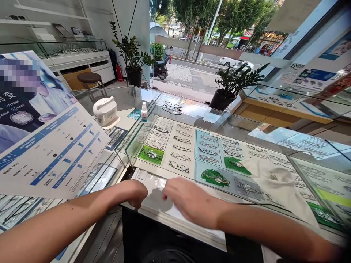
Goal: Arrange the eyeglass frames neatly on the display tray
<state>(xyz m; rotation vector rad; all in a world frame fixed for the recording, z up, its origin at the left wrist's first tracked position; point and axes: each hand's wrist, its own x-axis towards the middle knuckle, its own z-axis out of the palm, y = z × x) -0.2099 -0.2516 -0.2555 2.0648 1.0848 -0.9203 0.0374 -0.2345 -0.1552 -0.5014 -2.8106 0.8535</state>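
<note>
**Both hands at the near edge of the display tray, nothing lifted**

We find the right hand (pixel 192 199) lying palm down, fingers loosely spread and extended toward the left, flat on the white rectangular tray (pixel 156 199) that sits at the near edge of the glass display counter (pixel 246 124). It pinches nothing that we can see; it presses rather than grasps. The left hand (pixel 134 191) is curled downward at the tray's left end, knuckles up; its fingers are hidden beneath it, so we cannot tell whether they hold the tray's edge or merely rest against it.

The tray lies directly beneath and between the two hands. Its long axis runs left to right along the counter's near edge, roughly across our line of sight, with the left end slightly farther away. The two hands are about equally near to it, one at each part of its length; the right hand covers more of its surface.

Outward from the hands, we note rows of thin-framed spectacles (pixel 179 148) laid out under the glass, a crumpled cream-coloured cloth (pixel 274 179) on the glass to the right, well apart from the right hand, a small white spray bottle with a blue label (pixel 144 112) beyond, a white boxy device (pixel 105 110) to its left, and a large blue-and-white printed price board (pixel 46 146) leaning at far left.
</note>
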